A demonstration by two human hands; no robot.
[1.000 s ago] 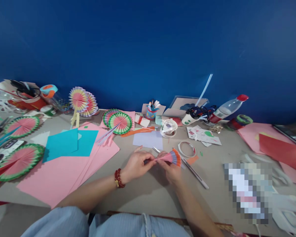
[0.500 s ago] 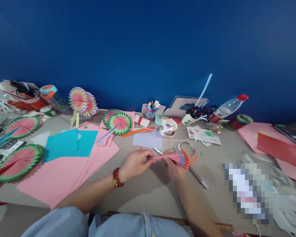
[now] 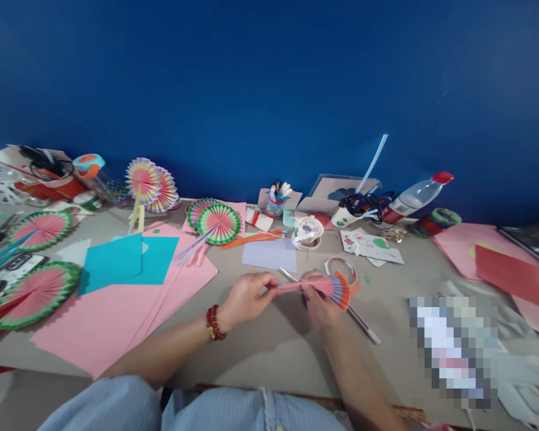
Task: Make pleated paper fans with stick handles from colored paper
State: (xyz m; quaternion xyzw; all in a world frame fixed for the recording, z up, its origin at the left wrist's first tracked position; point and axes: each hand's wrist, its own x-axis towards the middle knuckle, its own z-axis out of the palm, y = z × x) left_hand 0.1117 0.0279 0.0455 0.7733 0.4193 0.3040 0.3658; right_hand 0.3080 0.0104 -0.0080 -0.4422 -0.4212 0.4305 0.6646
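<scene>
Between my two hands is a pleated paper fan [image 3: 336,288], pink with lavender and orange bands at its spread right end. My left hand [image 3: 248,300] pinches its narrow left end between thumb and fingers. Near the middle, my right hand [image 3: 320,305] grips the folds, with the banded pleats fanning out past it to the right. Just behind and under the right hand lies a slim grey penlike tool [image 3: 363,325], partly hidden by that hand. A roll of tape [image 3: 341,267] lies beyond the fan, beside an orange paper scrap [image 3: 354,291].
Pink sheets [image 3: 94,323] and teal paper [image 3: 157,254] cover the left side. Finished rosette fans [image 3: 218,224] lie farther back. A lavender sheet [image 3: 269,254], white tape rolls [image 3: 308,232] and a bottle [image 3: 415,199] stand toward the blue wall. Red paper [image 3: 516,275] lies right.
The fan and my right hand have shifted slightly to the right. My left hand stays nearly in place, still pinching the fan's narrow end.
</scene>
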